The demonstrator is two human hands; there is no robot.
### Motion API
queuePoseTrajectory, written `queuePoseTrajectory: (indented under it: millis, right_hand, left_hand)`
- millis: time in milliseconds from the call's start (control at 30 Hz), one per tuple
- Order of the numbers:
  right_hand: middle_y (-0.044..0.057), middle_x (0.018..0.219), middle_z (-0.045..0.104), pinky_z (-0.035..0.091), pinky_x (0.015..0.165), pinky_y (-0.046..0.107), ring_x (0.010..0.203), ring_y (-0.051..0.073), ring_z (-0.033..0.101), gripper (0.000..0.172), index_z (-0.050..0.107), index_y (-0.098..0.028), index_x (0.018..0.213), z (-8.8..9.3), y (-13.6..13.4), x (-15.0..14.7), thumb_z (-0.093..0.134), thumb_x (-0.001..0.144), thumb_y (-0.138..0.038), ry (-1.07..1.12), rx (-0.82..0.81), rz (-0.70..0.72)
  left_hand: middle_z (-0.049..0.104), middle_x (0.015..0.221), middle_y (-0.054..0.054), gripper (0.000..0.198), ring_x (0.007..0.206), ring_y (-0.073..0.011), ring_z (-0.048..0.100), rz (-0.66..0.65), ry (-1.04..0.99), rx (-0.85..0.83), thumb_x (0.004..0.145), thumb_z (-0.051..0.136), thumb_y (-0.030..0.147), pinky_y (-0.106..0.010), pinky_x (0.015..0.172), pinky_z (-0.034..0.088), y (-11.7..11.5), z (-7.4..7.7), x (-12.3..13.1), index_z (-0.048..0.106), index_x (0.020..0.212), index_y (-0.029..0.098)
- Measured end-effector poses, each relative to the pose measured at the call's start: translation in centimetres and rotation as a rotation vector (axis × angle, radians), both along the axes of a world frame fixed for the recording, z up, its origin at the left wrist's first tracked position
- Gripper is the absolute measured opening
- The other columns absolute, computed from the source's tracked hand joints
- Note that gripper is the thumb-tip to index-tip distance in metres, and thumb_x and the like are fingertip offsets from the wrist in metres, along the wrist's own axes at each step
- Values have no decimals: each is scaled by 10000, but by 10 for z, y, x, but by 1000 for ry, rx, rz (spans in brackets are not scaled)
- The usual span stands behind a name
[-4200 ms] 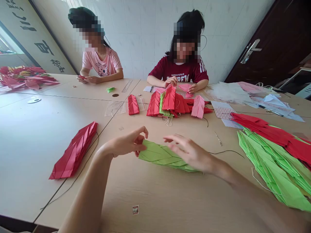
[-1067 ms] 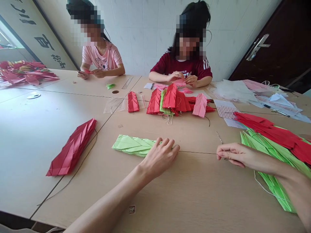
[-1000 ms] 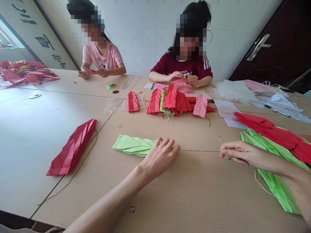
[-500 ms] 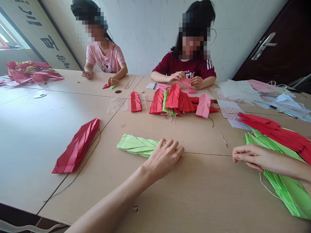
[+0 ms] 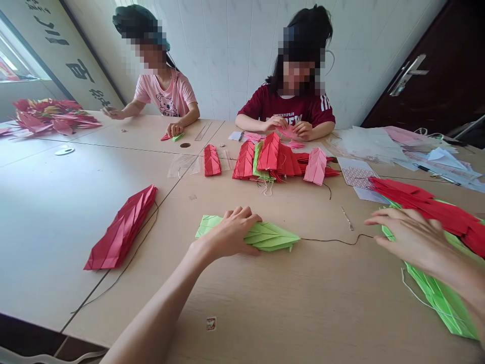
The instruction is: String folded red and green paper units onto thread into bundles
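Note:
My left hand (image 5: pixel 229 233) lies on top of a light green folded paper bundle (image 5: pixel 271 237), with the fingers curved over its near side. A thin dark thread (image 5: pixel 337 241) runs right from the bundle's pointed end to just short of my right hand (image 5: pixel 411 236). That hand hovers open, fingers apart, above a red paper stack (image 5: pixel 420 206) and a bright green paper stack (image 5: pixel 441 298). I cannot see it holding anything. A small metal needle (image 5: pixel 346 218) lies on the table between the bundle and the stacks.
A red folded bundle (image 5: pixel 123 227) with a dark cord lies to the left. Red and pink folded bundles (image 5: pixel 269 157) are grouped across the wooden table (image 5: pixel 265 313). Two people sit opposite, handling paper. Plastic sleeves and patterned sheets lie nearby.
The green bundle has shifted right and turned under my left hand. My right hand has spread its fingers and moved up over the stacks, and the thread now curves slightly.

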State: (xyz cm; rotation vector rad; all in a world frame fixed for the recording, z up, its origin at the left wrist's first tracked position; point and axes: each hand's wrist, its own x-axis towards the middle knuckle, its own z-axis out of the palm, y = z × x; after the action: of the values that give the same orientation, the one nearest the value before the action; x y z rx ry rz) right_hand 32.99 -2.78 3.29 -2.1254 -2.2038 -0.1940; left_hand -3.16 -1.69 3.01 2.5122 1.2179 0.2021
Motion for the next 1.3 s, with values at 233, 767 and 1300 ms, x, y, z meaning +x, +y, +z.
queuePoseTrajectory:
  millis: [233, 767, 1300]
  right_hand:
    - [69, 1269, 508, 378, 972, 417, 1170, 262, 469, 416, 522, -277, 1195, -10, -16, -91, 497, 824, -465, 567, -196, 416]
    - [50, 1148, 625, 468, 867, 356, 1038, 234, 580, 413, 517, -253, 1220, -18, -26, -116, 558, 823, -357, 893, -362, 377]
    - [-52, 517, 392, 295, 484, 226, 501, 100, 363, 393, 682, -190, 847, -14, -6, -76, 486, 817, -529, 939, -515, 284]
  left_hand:
    - [460, 1056, 13, 493, 977, -191, 466, 16, -47, -52, 656, 683, 326, -313, 817, 415, -2, 3, 4, 435, 1082, 297]
    - [414, 1066, -23, 605, 888, -188, 542, -10, -34, 11, 655, 671, 400, -303, 791, 439, -12, 8, 24, 407, 1188, 288]
    - [504, 1042, -17, 537, 965, -211, 473, -8, -61, 0, 662, 675, 384, -337, 874, 382, -2, 8, 12, 463, 1140, 260]
